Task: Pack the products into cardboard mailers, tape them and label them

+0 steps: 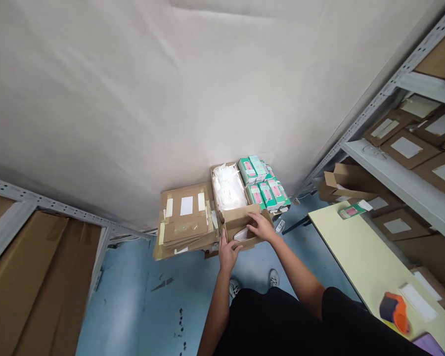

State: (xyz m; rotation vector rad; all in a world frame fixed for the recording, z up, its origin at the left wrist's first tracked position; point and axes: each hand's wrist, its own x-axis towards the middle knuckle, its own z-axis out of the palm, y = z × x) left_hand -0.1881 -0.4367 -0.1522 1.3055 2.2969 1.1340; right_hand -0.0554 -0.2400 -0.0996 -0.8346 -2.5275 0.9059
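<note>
A small open cardboard box [242,214] is between my hands, its flaps raised and a white item [241,234] lying inside. My left hand [228,253] grips the box's left side, fingers along the wall and thumb at the near edge. Over the right side lies my right hand [261,227], its fingers reaching inside near the white item; its thumb is hard to make out. Just behind stands a larger carton [212,173] filled with white packets [229,188]. Green and pink product boxes [269,193] are stacked to its right.
Flattened cardboard sheets [187,217] are piled at the left. A pale yellow table [350,247] on the right carries a green packet [350,211] and an orange tape dispenser [400,314]. Metal shelves [404,173] with cartons flank both sides; a grey wall covering [170,99] closes the back.
</note>
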